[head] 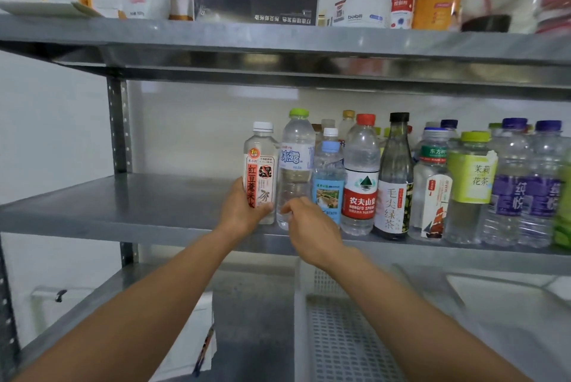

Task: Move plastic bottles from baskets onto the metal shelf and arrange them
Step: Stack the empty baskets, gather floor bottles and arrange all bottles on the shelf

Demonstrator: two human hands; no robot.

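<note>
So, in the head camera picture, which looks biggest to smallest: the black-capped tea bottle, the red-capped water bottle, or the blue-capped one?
Largest, too alike to rank: black-capped tea bottle (slightly taller) and red-capped water bottle (wider).
Smallest: blue-capped bottle, clearly.
All stand about equally near the camera.

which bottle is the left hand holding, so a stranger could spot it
On the middle metal shelf, find the left end of the bottle row. The left hand grips the white-capped bottle; red characters run down its pale label, unlike the green-capped water bottle beside it.
</note>
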